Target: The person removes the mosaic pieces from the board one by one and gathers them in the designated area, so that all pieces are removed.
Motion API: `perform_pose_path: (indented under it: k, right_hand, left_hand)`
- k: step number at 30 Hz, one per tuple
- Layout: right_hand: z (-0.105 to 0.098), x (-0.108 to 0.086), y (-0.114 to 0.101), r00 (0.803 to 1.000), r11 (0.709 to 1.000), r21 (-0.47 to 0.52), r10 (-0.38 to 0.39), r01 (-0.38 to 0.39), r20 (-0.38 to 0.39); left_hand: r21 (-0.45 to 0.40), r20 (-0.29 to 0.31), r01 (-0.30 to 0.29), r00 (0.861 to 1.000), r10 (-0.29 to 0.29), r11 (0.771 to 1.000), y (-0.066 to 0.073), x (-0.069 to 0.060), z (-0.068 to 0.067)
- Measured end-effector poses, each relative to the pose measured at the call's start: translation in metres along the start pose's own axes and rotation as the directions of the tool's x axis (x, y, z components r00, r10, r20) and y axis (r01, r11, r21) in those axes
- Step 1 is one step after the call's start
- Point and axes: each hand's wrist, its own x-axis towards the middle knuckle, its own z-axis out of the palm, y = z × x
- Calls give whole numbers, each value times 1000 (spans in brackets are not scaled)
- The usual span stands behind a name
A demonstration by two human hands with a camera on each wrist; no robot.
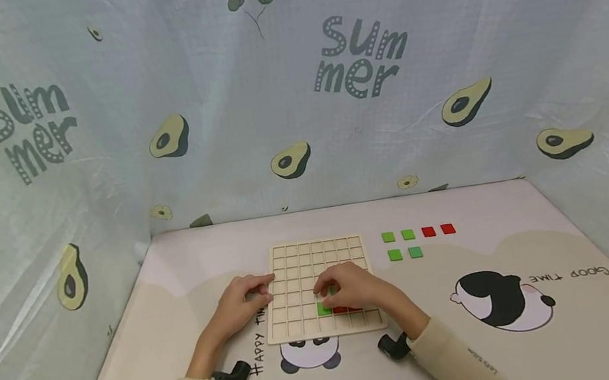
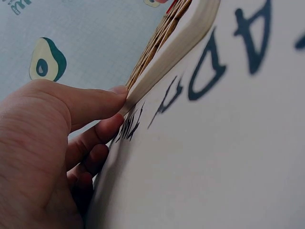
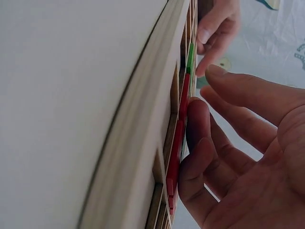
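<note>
A pale wooden grid board [image 1: 289,280] lies flat in front of me. Along its left edge rests my left hand [image 1: 237,305]; the left wrist view shows thumb and finger touching the board's side, the other fingers bent below. Over the board's lower right part hovers my right hand [image 1: 350,284], thumb and fingers loosely bent, with no tile visible between them. Just below its fingertips a green tile [image 1: 323,309] sits in a cell, with red tiles [image 3: 175,152] in the same row. Another bit of green shows between the fingers, mostly hidden by the hand.
Right of the board, loose tiles lie in two short rows: several green tiles [image 1: 388,237], among them a darker green tile [image 1: 415,252], and two red tiles [image 1: 429,231]. The table [image 1: 525,354] has a printed cover. A patterned curtain [image 1: 216,97] encloses its back and sides.
</note>
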Motion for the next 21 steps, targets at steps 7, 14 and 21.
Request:
perform_pose_path:
  k: [7, 14, 21]
  right_hand:
    - [-1, -2, 0, 1000, 1000, 4, 8, -8, 16]
    - [-1, -2, 0, 1000, 1000, -22, 9, -8, 22]
    - [-1, -3, 1, 999, 999, -31, 16, -15, 29]
  left_hand:
    - [-1, 9, -6, 1000, 6, 1000, 0, 3, 0]
    - [1, 3, -7, 1000, 7, 1000, 1, 3, -1]
    - [-2, 5, -11, 1000, 11, 1000, 0, 2, -1]
